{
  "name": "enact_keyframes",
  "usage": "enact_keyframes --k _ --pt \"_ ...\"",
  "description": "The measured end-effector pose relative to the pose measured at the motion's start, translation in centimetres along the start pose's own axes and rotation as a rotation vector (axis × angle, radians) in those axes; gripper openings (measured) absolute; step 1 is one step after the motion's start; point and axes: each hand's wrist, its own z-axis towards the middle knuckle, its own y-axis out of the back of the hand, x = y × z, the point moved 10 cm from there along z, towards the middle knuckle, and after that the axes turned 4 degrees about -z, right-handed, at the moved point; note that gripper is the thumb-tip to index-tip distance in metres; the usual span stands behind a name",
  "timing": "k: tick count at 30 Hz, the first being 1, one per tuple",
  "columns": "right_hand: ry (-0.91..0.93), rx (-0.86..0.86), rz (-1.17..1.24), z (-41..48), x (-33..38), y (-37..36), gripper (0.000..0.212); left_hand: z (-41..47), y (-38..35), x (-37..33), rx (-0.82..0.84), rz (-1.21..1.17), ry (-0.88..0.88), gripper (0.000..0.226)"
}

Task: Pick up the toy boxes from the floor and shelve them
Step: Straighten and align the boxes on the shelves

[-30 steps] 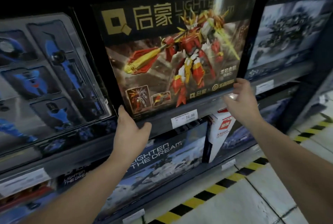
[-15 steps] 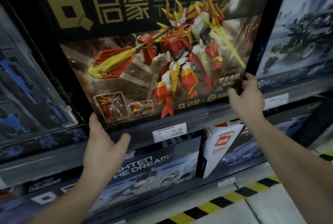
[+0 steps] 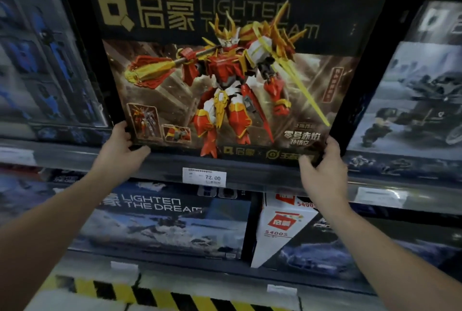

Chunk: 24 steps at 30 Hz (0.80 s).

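A large black toy box (image 3: 232, 73) printed with a red and gold robot stands upright on the grey shelf (image 3: 162, 163), facing me. My left hand (image 3: 120, 150) grips its lower left corner, fingers up the side edge and thumb under the bottom. At the lower right corner, my right hand (image 3: 322, 168) holds the box with fingers curled round the edge. The box's bottom edge sits at the shelf's front lip.
A blue toy box (image 3: 45, 60) stands to the left and a grey vehicle box (image 3: 412, 100) to the right. A price tag (image 3: 204, 177) hangs on the shelf lip. Below are more boxes (image 3: 170, 223) and a white box (image 3: 280, 230). Yellow-black floor tape (image 3: 160, 295) runs along the base.
The view has shifted to face the box squarely. My hands have moved onto its lower corners, the left one up from below the shelf lip, and the box stands more level.
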Motion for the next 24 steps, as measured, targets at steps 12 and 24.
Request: enact_keyframes --k 12,24 --pt "0.051 0.034 0.006 -0.9 -0.3 0.2 0.066 -1.5 -0.1 -1.5 0.040 0.086 -0.048 0.084" --pt "0.028 0.010 0.001 -1.8 -0.5 0.2 0.068 -2.2 0.5 0.4 0.092 0.166 -0.108 0.093"
